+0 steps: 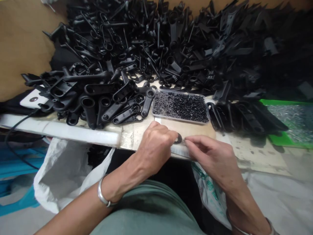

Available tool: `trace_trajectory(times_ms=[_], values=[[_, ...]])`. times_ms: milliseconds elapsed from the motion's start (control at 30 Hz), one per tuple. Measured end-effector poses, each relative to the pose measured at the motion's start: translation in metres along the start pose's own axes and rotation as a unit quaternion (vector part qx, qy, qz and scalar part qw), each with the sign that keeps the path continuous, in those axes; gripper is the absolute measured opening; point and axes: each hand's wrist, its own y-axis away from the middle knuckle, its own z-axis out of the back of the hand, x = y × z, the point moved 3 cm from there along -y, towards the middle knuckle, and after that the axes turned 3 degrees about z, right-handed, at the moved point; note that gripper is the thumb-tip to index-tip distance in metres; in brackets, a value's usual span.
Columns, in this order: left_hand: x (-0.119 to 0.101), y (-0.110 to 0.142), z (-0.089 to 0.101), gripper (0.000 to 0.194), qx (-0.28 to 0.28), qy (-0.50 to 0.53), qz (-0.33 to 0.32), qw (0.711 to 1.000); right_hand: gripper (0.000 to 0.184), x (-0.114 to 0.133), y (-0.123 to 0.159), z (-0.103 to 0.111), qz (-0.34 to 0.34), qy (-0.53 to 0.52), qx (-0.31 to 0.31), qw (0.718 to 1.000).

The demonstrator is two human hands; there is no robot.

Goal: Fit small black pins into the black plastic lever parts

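My left hand (156,145) is closed near the table's front edge, its fingers curled round a small black ring-shaped plastic part (178,139). My right hand (211,156) lies just right of it, fingers pressed together in a pinch, the fingertips almost touching that part. Whether the right fingers hold anything is too small to tell. A shallow clear tray (156,115) full of small black screws sits directly behind both hands.
A large heap of black plastic arms and handles (151,55) covers the table behind. A green tray (275,138) of silver screws stands at right. A white phone (33,98) with a cable lies at left. A white sack (66,173) hangs open below the table edge.
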Motion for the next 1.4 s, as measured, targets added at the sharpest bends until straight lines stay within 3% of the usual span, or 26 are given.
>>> trace_trajectory(times_ms=[400, 667, 833, 967, 1400], values=[[0.000, 0.005, -0.006, 0.026, -0.043, 0.018, -0.015, 0.999, 0.015, 0.001, -0.002, -0.003, 0.000, 0.010, 0.006, 1.000], [0.003, 0.014, 0.006, 0.022, 0.012, 0.053, 0.034, 0.998, 0.014, -0.002, 0.001, -0.001, -0.014, 0.001, 0.006, 1.000], [0.012, 0.024, 0.020, 0.026, -0.057, 0.094, 0.043, 0.993, 0.014, -0.001, 0.001, -0.001, -0.023, -0.003, 0.006, 1.000], [0.015, 0.028, 0.021, 0.023, -0.079, 0.095, 0.047, 0.991, 0.015, 0.001, 0.000, 0.000, -0.019, 0.003, 0.004, 1.000], [0.009, 0.015, 0.019, 0.015, -0.039, 0.085, 0.049, 0.994, 0.015, 0.000, -0.001, 0.000, -0.018, 0.005, 0.027, 0.999]])
